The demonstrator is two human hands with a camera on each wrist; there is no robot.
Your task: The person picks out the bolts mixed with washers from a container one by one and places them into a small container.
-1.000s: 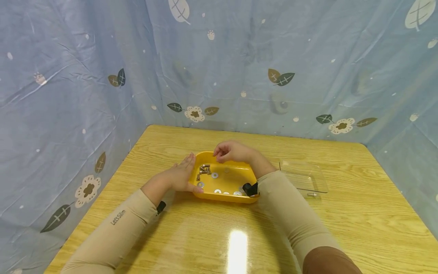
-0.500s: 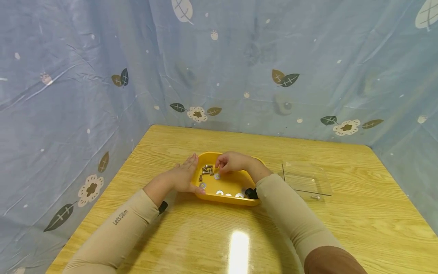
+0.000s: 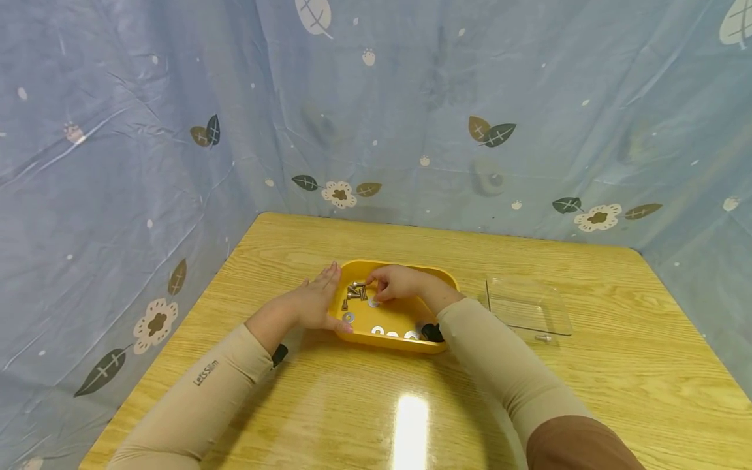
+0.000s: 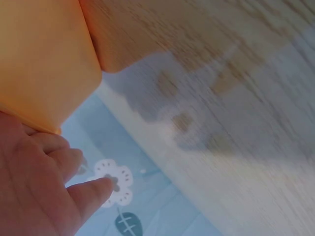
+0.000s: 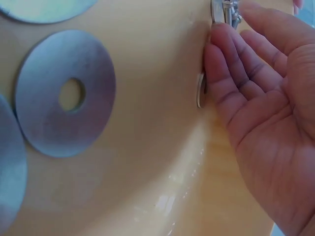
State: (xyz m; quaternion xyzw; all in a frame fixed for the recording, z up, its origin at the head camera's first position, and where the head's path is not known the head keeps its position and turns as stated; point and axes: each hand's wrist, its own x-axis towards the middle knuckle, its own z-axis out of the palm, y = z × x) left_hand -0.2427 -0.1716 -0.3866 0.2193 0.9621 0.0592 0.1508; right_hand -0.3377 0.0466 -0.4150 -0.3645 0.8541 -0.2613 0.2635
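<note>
In the head view, my left hand (image 3: pixel 307 305) lies against the left end of a yellow tray (image 3: pixel 382 341). Its fingers extend along the outside and the thumb rests on the near rim. My right hand (image 3: pixel 398 282) is down inside the tray, fingertips beside a small heap of screws (image 3: pixel 354 292) and touching or almost touching a flat washer (image 3: pixel 373 302). In the right wrist view, thumb and index finger stand apart with the screws (image 5: pixel 231 14) just beyond; nothing shows between them. More washers lie on the tray floor, such as one large in the right wrist view (image 5: pixel 66 93).
A clear plastic box (image 3: pixel 529 307) stands right of the tray on the wood-grain table (image 3: pixel 329 405). One loose screw (image 3: pixel 543 338) lies by its near side. A blue patterned curtain (image 3: pixel 399 130) hangs behind and at both sides of the table.
My right hand has gone from above the tray's far rim down into the tray, toward the screws and washer. The left hand keeps its place at the tray's left end.
</note>
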